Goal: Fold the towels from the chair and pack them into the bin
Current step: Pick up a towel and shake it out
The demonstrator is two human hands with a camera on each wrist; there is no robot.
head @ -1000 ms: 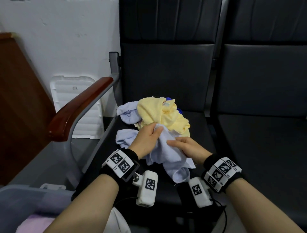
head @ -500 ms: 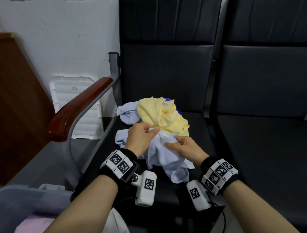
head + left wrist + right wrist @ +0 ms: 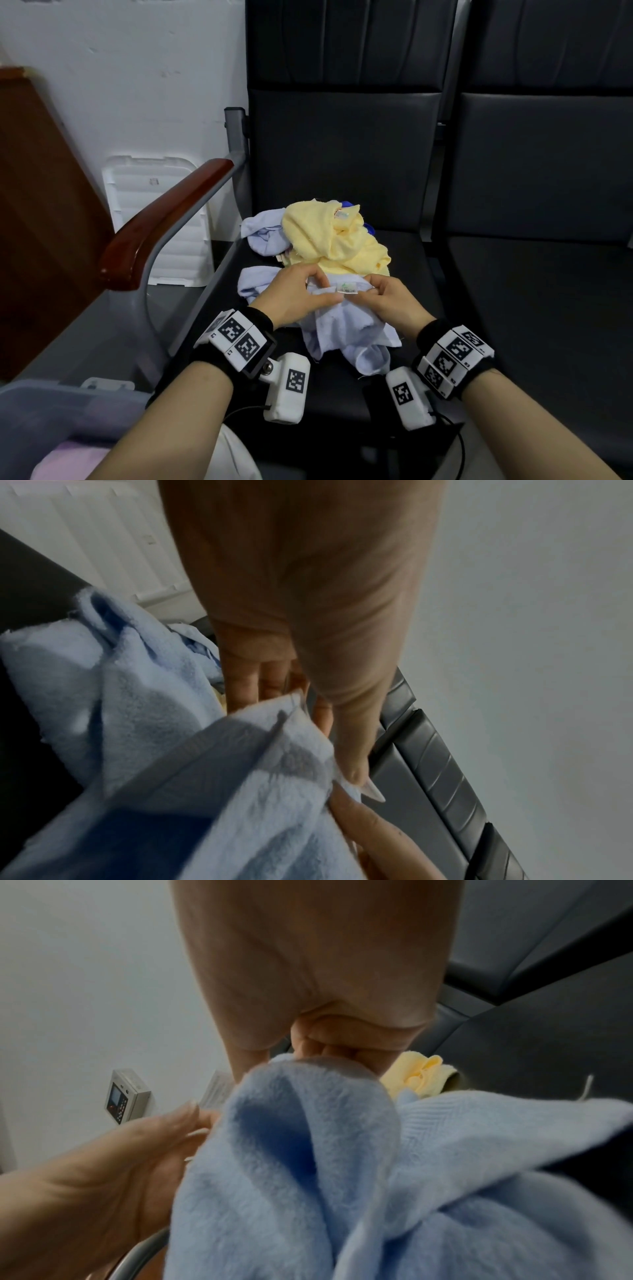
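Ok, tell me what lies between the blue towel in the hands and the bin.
Nothing visible does. Both the left hand and the right hand pinch the blue towel over the seat; the bin sits low to the left, its opening hardly in view. The chair's armrest stands farther back.
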